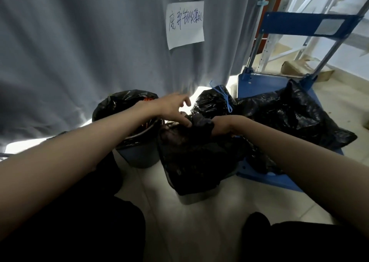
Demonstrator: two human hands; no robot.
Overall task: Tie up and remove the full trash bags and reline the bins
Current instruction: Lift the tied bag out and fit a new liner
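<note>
Your right hand [220,125] grips the gathered neck of the thin black plastic trash bag [191,152] at centre; your left hand [173,110], at ten o'clock, hovers with fingers loose. It's soft, slippery film — likely light — so grip the bunched neck.

Both bare forearms reach forward and converge. The left hand [173,110] spreads its fingers, thumb pointing down; the right hand [223,124] is bent at the wrist, fingers curled tight in a grip.
</note>
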